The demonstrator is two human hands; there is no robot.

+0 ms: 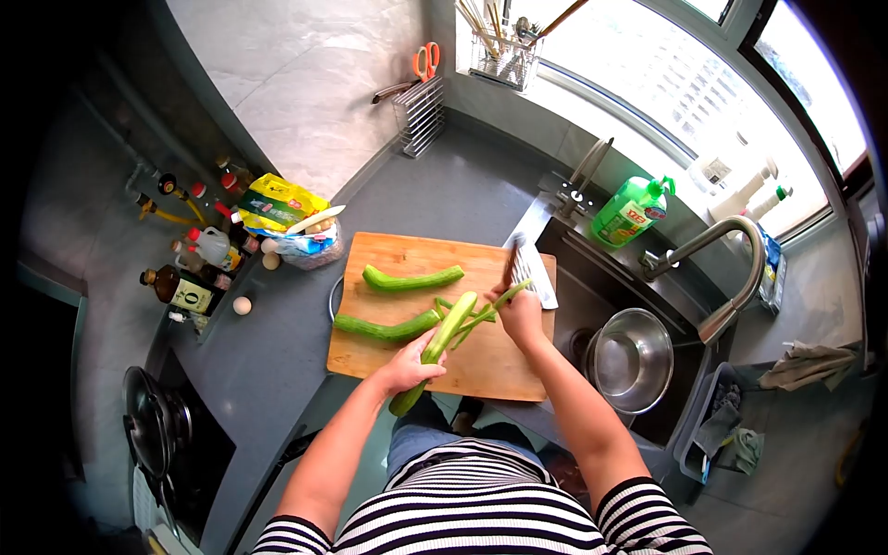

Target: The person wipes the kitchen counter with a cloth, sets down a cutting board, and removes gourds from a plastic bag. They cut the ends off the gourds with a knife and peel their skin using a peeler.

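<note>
Presently | your left hand (412,368) clasps a long, green, partly peeled gourd (450,326) over the rectangular wooden board (499,363) | upper end pale, lower end dark-skinned | your right hand (523,319): grip unclear | two more slender green gourds (413,279) lie on the board, whether peeled unclear

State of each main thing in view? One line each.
Long green vegetable: held in left hand, partly peeled
Thin green peel strips: beside right hand, attachment unclear
Farther curved green vegetable: lying down
Nearer curved green vegetable: lying down
Rectangular tan wooden board: lying flat
Round silver metal bowl: uncovered, in sink
Curved metal faucet: no stream visible
Green plastic pump bottle: upright
Orange-handled scissors: in metal rack
</note>
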